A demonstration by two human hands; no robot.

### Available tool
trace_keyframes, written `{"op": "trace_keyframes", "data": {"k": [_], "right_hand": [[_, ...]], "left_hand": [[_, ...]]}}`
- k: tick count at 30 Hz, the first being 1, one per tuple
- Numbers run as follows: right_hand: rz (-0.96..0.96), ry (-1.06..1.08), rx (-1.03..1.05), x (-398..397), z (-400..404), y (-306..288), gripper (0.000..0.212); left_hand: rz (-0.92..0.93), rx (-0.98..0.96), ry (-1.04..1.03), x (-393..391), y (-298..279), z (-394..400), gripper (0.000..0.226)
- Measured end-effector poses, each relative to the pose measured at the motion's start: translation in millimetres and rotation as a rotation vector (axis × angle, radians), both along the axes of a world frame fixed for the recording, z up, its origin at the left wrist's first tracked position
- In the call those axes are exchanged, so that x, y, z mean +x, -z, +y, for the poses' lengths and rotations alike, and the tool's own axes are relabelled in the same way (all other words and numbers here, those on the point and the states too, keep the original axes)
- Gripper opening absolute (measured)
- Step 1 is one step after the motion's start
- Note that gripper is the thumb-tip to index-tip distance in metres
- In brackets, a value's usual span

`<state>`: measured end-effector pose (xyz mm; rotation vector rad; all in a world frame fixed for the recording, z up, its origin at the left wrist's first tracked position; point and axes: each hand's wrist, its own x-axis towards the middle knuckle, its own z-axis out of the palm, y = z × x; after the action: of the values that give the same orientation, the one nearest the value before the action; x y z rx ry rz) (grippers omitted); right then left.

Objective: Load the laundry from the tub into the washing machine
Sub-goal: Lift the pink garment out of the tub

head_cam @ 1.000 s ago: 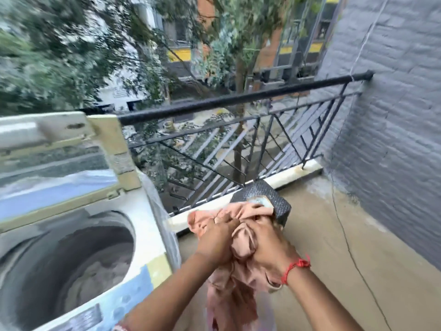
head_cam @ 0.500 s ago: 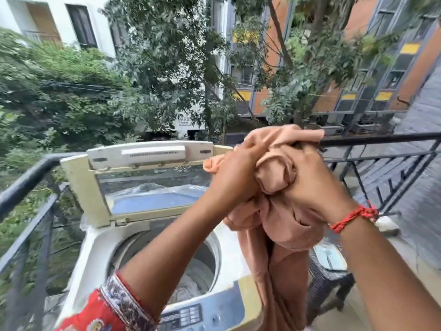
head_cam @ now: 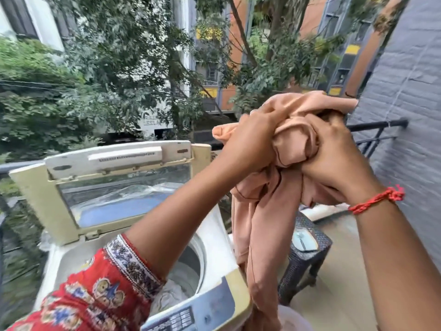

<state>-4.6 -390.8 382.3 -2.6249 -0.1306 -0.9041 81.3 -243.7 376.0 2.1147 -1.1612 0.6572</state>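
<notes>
A peach-pink garment (head_cam: pixel 265 225) is bunched high in both hands and hangs down to the right of the washing machine (head_cam: pixel 217 237). My left hand (head_cam: pixel 248 142) grips its left side, and my right hand (head_cam: pixel 334 158), with a red thread on the wrist, clutches the wad from the right. The top-loader's lid (head_cam: pixel 112 185) stands open. Pale laundry (head_cam: pixel 174 292) lies in the drum, partly hidden by my left arm. A pale rim, perhaps the tub (head_cam: pixel 293 318), shows at the bottom edge.
A dark wicker stool (head_cam: pixel 310 254) with a small plate and spoon stands right of the machine. A black balcony railing (head_cam: pixel 377 125) runs behind, and a grey brick wall (head_cam: pixel 405 115) closes the right side. Tan floor (head_cam: pixel 338 295) lies beyond the stool.
Both hands have lifted the peach garment from low near the floor to chest height and brought it leftward beside the open machine. The view has swung left toward the washer.
</notes>
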Motion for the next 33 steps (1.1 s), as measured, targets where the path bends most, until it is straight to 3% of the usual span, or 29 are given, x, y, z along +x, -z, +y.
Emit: {"op": "trace_keyframes", "data": {"k": [10, 15, 20, 33], "right_hand": [[-0.020, 0.249, 0.015, -76.9, -110.2, 15.0, 0.052], [-0.064, 0.189, 0.093, -119.5, -160.9, 25.6, 0.086], [-0.134, 0.171, 0.186, -142.7, -188.7, 50.9, 0.093], [0.045, 0.218, 0.332, -152.2, -226.9, 151.9, 0.088]], "left_hand": [[0.017, -0.035, 0.245, -52.3, 8.1, -128.3, 0.044], [0.041, -0.065, 0.293, -71.3, 2.2, -173.0, 0.046], [0.059, -0.005, 0.312, -88.4, 10.0, -205.3, 0.047], [0.295, 0.169, 0.230, -111.4, 112.7, -244.7, 0.042]]}}
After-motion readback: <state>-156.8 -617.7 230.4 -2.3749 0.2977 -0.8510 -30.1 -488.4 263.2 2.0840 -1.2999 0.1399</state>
